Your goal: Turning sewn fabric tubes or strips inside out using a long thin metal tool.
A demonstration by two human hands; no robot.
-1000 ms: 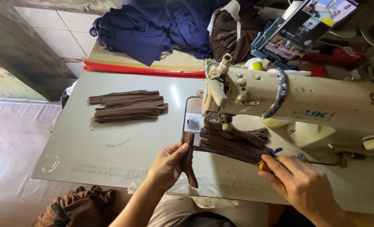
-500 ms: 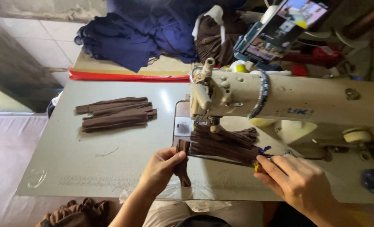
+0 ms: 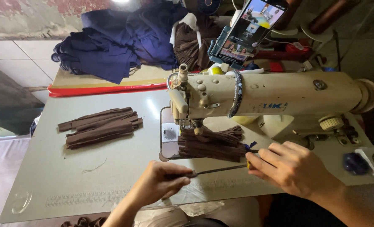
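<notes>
A person's left hand (image 3: 159, 185) is closed in a grip around the near end of a thin brown fabric strip (image 3: 214, 170), pulled out taut and nearly level above the front edge of the grey tabletop (image 3: 111, 168). The right hand (image 3: 294, 168) pinches the strip's other end, its fingers also curled about a small tool with a yellow handle (image 3: 248, 164), most of it hidden in the grip. The strip runs between the two hands, just in front of a loose heap of brown strips (image 3: 212, 143) lying on the machine bed beside the needle plate. Above that heap stands a cream industrial sewing machine (image 3: 271, 94), its arm reaching across to the right. Well to the left on the tabletop rests a second, neater stack of brown strips (image 3: 99, 126). At the far edge sit a bundle of navy-blue cloth (image 3: 119, 38) and a folded red sheet (image 3: 107, 89). A phone (image 3: 252, 29), its screen lit, is propped in a holder behind the machine.
</notes>
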